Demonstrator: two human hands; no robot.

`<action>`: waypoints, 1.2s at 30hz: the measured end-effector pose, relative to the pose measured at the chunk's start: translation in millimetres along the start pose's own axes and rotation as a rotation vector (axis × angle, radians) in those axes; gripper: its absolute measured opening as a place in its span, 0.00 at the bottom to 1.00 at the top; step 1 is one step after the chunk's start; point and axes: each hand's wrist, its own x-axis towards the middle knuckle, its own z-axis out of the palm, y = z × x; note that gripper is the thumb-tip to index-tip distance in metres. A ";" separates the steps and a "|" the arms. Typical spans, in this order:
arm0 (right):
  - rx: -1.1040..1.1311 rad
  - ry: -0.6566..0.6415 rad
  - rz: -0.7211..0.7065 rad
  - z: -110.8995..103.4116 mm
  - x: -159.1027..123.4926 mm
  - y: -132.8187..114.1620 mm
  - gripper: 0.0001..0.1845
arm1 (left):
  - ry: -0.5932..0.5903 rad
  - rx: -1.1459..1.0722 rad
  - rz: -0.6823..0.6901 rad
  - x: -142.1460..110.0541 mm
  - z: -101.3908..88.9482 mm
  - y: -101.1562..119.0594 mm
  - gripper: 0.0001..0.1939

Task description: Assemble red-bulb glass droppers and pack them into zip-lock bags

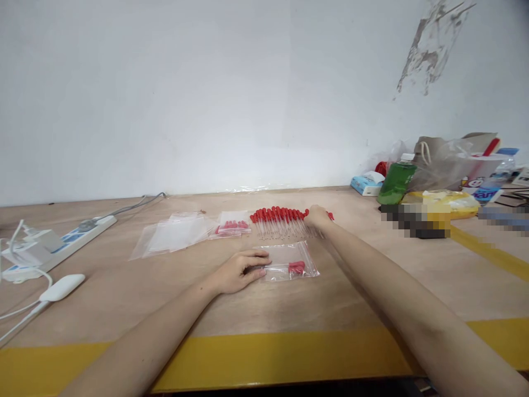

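Near the middle of the table lies a clear zip bag [279, 255] with a few droppers inside, their red bulbs at its right end. My left hand [242, 270] rests on the bag's left end, fingers stretched out and the thumb apart from them. Behind the bag runs a row of loose droppers [276, 215], red bulbs to the back and thin clear stems toward me. At the row's right part, my right hand [318, 218] has its fingers closed at a dropper [306, 212] with a red bulb; the hand partly hides the droppers there.
A filled bag of droppers [232, 227] lies left of the row, beside a stack of flat clear bags [177, 232]. A white power strip [78, 242] with cables sits at left. A green bottle [397, 179], tissue pack [366, 184] and yellow packet [454, 204] stand at right.
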 end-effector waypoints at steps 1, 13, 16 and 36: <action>0.007 -0.014 0.003 -2.9 0.3 -1.2 0.09 | 0.000 0.000 -0.002 0.0 -0.2 0.5 0.17; 0.870 -0.040 -0.054 -26.6 -80.8 41.5 0.32 | 0.007 -0.009 -0.019 0.3 -1.2 2.6 0.17; 1.116 0.016 0.024 -13.0 -103.4 45.6 0.24 | 0.006 0.001 -0.021 0.2 -1.0 2.8 0.17; 0.310 -0.120 -0.632 -18.9 -112.1 50.1 0.10 | 0.042 0.020 -0.050 -1.5 -1.9 6.7 0.24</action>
